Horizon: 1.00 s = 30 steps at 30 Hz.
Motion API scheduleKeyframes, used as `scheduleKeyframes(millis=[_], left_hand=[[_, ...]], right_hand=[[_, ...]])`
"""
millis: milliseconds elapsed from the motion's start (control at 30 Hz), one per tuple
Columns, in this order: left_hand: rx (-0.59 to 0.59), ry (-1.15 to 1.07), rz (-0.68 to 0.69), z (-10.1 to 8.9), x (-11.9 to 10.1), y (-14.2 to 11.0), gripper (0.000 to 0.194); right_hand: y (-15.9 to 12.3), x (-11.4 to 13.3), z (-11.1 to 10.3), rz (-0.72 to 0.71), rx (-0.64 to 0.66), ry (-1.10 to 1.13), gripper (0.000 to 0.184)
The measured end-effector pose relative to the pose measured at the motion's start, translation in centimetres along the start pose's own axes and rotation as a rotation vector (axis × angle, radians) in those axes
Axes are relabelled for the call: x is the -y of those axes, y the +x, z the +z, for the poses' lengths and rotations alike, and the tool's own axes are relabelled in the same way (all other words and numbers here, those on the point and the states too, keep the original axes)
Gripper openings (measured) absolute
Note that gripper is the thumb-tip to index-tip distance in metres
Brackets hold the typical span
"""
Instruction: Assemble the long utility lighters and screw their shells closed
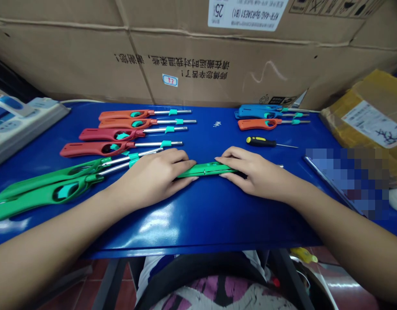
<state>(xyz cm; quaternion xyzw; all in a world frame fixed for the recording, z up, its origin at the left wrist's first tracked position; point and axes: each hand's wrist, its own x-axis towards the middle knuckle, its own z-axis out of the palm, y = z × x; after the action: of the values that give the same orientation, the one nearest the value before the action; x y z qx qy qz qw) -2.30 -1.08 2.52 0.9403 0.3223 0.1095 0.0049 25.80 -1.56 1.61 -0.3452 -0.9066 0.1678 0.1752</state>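
Between my two hands a green long-necked lighter [204,170] lies crosswise just over the blue table, a seam showing along its side. My left hand [162,172] is closed on its left end, thumb below and fingers above. Its right part sits in the pinch of my right hand [246,170], and a metal tip pokes out beyond that hand. Two more green lighters [53,193] lie left of my left hand, their metal necks running up to it. Behind them are red lighters [98,148] and orange lighters [124,115], all pointing right.
At the back right lie blue lighters [259,111], an orange lighter [258,124] and a black-yellow screwdriver [263,141]. A phone [340,185] and a yellow-taped parcel [359,112] are at right. A power strip [27,122] sits left; a large cardboard box [88,60] stands behind.
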Motion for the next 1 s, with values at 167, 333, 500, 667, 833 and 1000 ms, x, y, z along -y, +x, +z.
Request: scheduleKeyframes(millis=[167, 333, 500, 667, 833, 1000], left_hand=[[-0.008, -0.113, -0.024, -0.1, 0.1, 0.1, 0.034], [-0.020, -0.098, -0.041, 0.0, 0.2, 0.1, 0.034], [0.006, -0.159, -0.044, 0.2, 0.3, 0.2, 0.031], [-0.030, -0.312, -0.111, 0.5, 0.5, 0.4, 0.028], [-0.039, -0.404, -0.243, 0.7, 0.5, 0.6, 0.038], [0.008, -0.571, -0.386, 0.4, 0.5, 0.4, 0.073]], right_hand=[[0.2, 0.1, -0.3, 0.020, -0.038, 0.028, 0.035], [0.3, 0.1, -1.0, 0.015, -0.046, 0.082, 0.020], [0.1, -0.1, -0.9, 0.042, -0.035, 0.028, 0.010], [0.1, 0.2, -1.0, -0.017, -0.107, 0.007, 0.014], [0.4, 0.3, -1.3, -0.024, -0.314, -0.046, 0.014], [0.7, -1.6, -1.3, 0.215, -0.495, -0.061, 0.013]])
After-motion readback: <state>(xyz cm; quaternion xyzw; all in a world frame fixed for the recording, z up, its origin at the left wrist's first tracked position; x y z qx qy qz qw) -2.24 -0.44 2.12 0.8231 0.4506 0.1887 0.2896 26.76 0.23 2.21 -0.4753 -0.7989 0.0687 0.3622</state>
